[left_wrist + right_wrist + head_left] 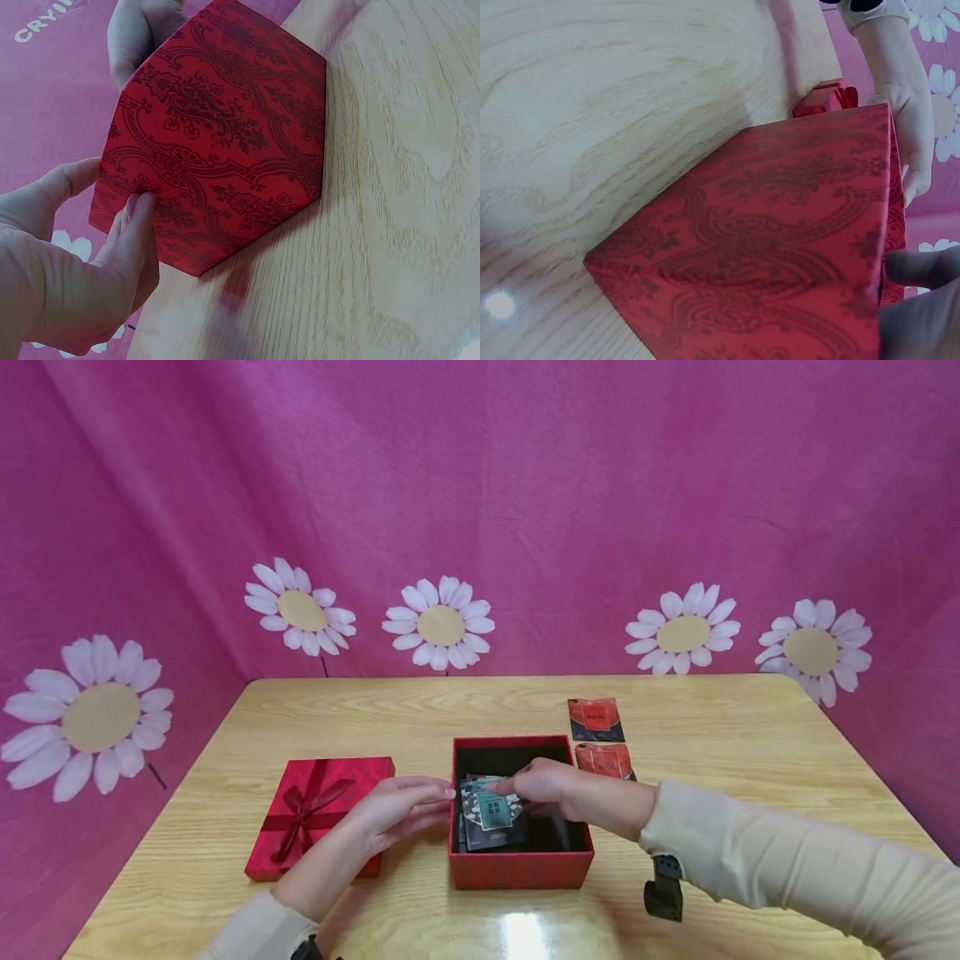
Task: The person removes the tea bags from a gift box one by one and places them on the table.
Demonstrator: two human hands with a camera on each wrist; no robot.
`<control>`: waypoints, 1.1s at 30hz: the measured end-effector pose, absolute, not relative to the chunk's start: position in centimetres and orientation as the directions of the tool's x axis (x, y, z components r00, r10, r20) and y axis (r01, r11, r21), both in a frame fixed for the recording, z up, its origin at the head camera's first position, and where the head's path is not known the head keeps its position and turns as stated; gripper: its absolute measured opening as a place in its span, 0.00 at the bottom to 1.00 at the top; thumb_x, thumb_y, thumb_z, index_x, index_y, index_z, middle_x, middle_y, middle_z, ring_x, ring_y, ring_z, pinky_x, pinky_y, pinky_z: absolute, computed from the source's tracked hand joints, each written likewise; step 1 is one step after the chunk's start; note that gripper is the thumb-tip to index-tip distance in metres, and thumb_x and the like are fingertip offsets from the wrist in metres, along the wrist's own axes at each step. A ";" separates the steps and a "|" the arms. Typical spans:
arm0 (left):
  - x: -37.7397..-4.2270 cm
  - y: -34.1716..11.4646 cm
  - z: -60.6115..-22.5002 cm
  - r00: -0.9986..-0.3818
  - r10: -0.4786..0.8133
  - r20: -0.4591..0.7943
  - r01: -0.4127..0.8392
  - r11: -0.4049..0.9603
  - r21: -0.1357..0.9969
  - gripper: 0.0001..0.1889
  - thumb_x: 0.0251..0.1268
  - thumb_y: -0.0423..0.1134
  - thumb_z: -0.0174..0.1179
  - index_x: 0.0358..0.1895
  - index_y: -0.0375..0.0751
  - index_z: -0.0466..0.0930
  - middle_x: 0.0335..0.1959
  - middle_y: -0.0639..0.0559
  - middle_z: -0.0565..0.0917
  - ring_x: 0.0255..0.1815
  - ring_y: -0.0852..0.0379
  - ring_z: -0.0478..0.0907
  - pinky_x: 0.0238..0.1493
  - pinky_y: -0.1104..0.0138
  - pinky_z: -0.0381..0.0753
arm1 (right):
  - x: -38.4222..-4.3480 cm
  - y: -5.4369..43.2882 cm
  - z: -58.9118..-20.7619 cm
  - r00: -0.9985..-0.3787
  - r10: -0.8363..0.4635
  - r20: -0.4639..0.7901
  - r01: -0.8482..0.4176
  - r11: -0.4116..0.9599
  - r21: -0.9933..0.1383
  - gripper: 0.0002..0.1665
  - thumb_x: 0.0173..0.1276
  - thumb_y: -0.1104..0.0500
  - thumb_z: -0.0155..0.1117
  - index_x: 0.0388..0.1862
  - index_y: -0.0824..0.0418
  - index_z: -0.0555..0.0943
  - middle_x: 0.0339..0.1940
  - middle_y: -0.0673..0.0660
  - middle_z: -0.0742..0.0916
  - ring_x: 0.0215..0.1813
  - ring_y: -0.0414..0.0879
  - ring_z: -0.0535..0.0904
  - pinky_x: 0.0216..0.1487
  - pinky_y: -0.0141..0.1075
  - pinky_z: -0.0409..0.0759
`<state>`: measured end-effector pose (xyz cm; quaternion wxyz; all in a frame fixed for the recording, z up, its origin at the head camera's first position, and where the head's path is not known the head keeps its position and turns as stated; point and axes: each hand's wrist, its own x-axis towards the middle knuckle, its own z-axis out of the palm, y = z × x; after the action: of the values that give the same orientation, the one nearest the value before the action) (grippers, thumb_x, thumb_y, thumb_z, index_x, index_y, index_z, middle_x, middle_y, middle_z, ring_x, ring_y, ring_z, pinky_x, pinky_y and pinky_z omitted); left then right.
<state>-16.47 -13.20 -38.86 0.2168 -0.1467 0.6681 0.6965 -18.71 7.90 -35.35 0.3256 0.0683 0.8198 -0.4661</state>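
An open red box [521, 870] with a dark inside stands at the middle of the table. Flat dark packets with a green label [495, 814] lie in its left part. My left hand [405, 810] is at the box's left side, its fingertips touching the patterned outer wall [217, 142] near the rim. From the right, my right hand [551, 785] reaches over the rim into the box, one finger stretched across the top packet. Its other fingers are partly hidden, so a pinch cannot be made out. In the right wrist view only part of this hand [922, 300] shows at the rim.
A red lid [341, 785] with a ribbon bow lies left of the box, under my left forearm. Behind and right of the box lie two red-and-black packets [596, 720], the nearer one [603, 760] partly behind my right arm. A flowered pink cloth [525, 527] hangs beyond the table.
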 end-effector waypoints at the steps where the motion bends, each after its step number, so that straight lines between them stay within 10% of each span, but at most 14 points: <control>1: -16.5 -13.2 -38.8 -0.864 0.105 -0.493 -0.497 -0.014 0.868 0.19 0.63 0.37 0.63 0.56 0.32 0.78 0.52 0.40 0.84 0.46 0.53 0.86 0.57 0.59 0.81 | -18.7 7.9 -35.3 -0.775 -0.194 -0.601 0.423 0.546 -0.723 0.32 0.66 0.53 0.63 0.61 0.73 0.69 0.55 0.66 0.79 0.58 0.59 0.75 0.68 0.53 0.73; 14: -16.5 -13.5 -38.7 -0.866 0.130 -0.483 -0.490 -0.024 0.872 0.20 0.63 0.37 0.62 0.57 0.31 0.77 0.50 0.42 0.85 0.45 0.54 0.86 0.56 0.60 0.81 | -19.5 7.4 -34.9 -0.792 -0.175 -0.585 0.461 0.457 -0.761 0.17 0.67 0.54 0.62 0.45 0.67 0.75 0.28 0.51 0.75 0.33 0.42 0.72 0.43 0.32 0.82; 33: -16.6 -13.6 -38.9 -0.866 0.167 -0.472 -0.482 -0.027 0.876 0.21 0.65 0.37 0.61 0.58 0.28 0.75 0.49 0.43 0.85 0.47 0.54 0.85 0.58 0.60 0.81 | -20.6 5.0 -34.0 -0.751 -0.338 -0.567 0.394 0.459 -0.796 0.21 0.67 0.65 0.60 0.57 0.73 0.74 0.48 0.61 0.83 0.40 0.43 0.79 0.54 0.40 0.85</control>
<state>-16.58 -13.59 -38.94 0.2296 -0.1197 0.6588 0.7064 -20.65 4.99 -34.03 0.3522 0.0179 0.7781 -0.5198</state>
